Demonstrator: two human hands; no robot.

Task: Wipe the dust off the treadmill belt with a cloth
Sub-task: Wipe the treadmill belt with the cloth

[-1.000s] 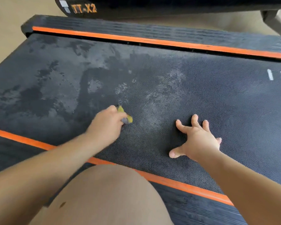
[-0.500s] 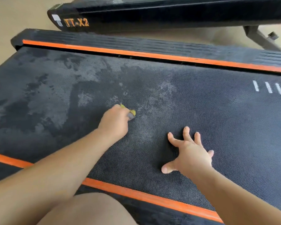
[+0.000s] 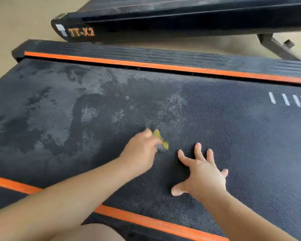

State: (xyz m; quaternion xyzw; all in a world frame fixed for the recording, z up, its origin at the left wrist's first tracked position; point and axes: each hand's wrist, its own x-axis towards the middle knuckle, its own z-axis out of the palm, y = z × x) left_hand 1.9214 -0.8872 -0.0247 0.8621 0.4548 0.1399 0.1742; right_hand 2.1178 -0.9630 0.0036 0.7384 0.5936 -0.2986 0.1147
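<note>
Left hand (image 3: 142, 151) clutched yellow cloth (image 3: 161, 139) on treadmill belt (image 3: 250, 136); right hand (image 3: 204, 173) braced flat, fingers (image 3: 198, 151) spread, holding nothing; firm overlapping strokes toward grey dust patches (image 3: 87, 113) judged best.

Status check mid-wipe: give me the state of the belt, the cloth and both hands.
Black textured treadmill belt, dusty grey patches over its left and middle, darker and cleaner on the right.
Small yellow-and-grey cloth, bunched in the grip of the left hand, against the belt.
Left hand, curled round the cloth, motion-blurred.
Right hand, fingers spread, flat on the belt.
</note>
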